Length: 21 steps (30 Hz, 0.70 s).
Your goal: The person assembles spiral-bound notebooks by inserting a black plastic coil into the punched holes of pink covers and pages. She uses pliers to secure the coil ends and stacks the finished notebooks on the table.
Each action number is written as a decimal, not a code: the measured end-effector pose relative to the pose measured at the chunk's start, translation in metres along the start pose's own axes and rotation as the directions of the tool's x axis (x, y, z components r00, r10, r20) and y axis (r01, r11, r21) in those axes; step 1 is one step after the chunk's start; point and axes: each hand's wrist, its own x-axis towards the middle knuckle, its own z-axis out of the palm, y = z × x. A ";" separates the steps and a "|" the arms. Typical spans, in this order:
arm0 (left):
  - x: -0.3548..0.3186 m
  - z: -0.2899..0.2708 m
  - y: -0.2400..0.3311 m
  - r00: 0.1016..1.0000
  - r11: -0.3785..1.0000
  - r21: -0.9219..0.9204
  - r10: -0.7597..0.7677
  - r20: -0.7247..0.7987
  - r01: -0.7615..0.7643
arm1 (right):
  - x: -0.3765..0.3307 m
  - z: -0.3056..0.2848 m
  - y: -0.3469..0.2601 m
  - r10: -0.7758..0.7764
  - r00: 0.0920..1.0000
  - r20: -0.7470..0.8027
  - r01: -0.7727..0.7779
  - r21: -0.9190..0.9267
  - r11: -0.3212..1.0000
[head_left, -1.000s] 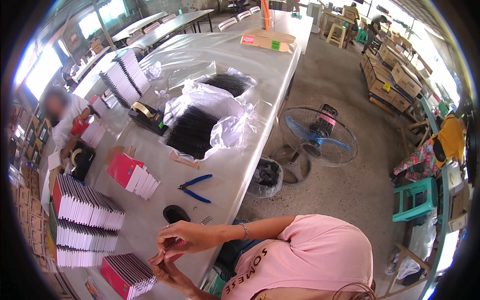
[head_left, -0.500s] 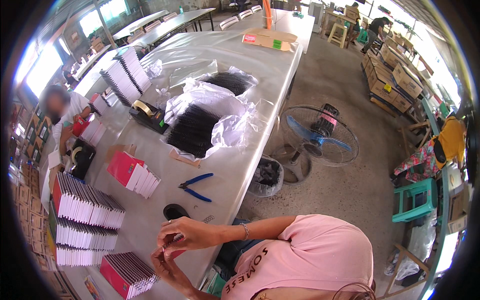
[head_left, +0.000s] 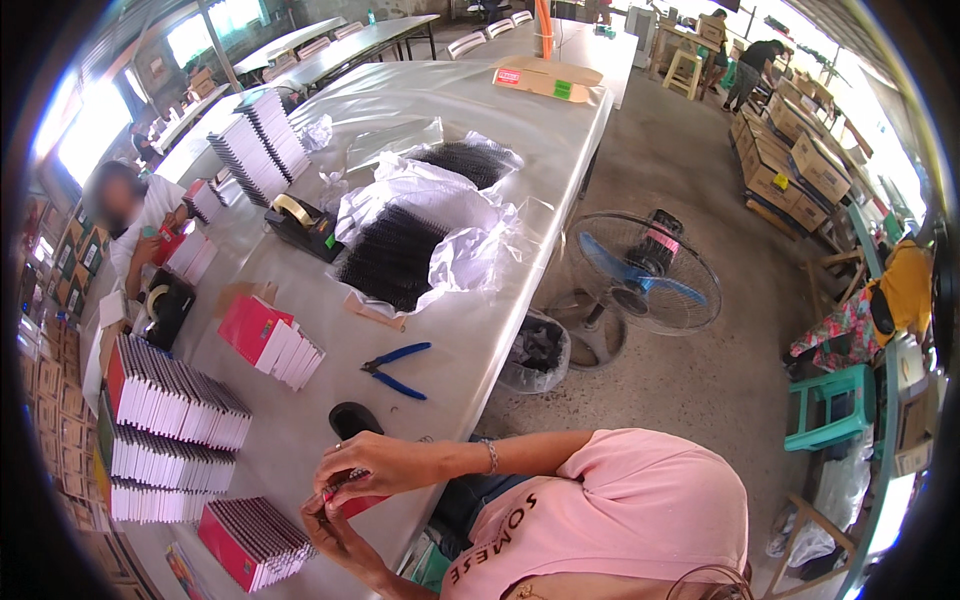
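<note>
Two grips are brought together near the edge of the tabletop (head_left: 456, 350): a small red notebook (head_left: 365, 504) is pinched between the right grip (head_left: 362, 466) and the left grip (head_left: 338, 538), and most of it is hidden by the fingers. If the pinch were loosened on one side, the notebook could be dropped or its cover creased. A loose coil (head_left: 425, 439), barely seen beside the right grip, could be swept off if that arm were drawn back, and the row of spiral notebooks (head_left: 257, 545) near the left grip could be nudged. Compared with half a second ago, the view has been shifted slightly, more red cover is exposed, and the coil has been mostly covered.
</note>
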 end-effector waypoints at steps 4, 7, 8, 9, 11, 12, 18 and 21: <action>-0.002 0.002 0.006 1.000 0.998 -0.063 -0.007 -0.010 0.006 | 0.001 -0.005 -0.006 -0.020 0.999 0.047 0.020 0.008 1.000; -0.003 0.003 0.007 1.000 0.995 -0.098 -0.010 -0.014 0.009 | 0.002 -0.005 -0.005 -0.045 0.996 0.082 0.047 -0.022 0.999; -0.003 0.004 0.007 1.000 0.995 -0.104 -0.007 -0.008 0.006 | 0.003 -0.005 -0.004 -0.059 0.994 0.092 0.062 -0.036 0.997; -0.003 0.004 0.008 1.000 0.994 -0.110 -0.004 -0.001 0.004 | 0.003 -0.005 -0.005 -0.066 0.994 0.086 0.069 -0.034 0.997; -0.003 0.003 0.006 1.000 0.995 -0.096 0.001 0.001 -0.001 | 0.005 -0.005 -0.008 -0.081 0.994 0.073 0.083 -0.030 0.996; -0.003 0.002 0.006 1.000 0.996 -0.089 0.004 0.003 -0.004 | 0.005 -0.005 -0.007 -0.083 0.993 0.078 0.084 -0.005 0.996; -0.001 0.001 0.010 1.000 0.996 -0.089 0.003 0.000 -0.003 | 0.005 -0.004 -0.001 -0.048 0.998 0.045 0.045 0.081 0.996; 0.000 0.001 0.008 0.999 0.998 -0.061 0.032 0.002 -0.032 | 0.005 -0.004 -0.002 -0.016 1.000 0.024 0.014 0.062 0.998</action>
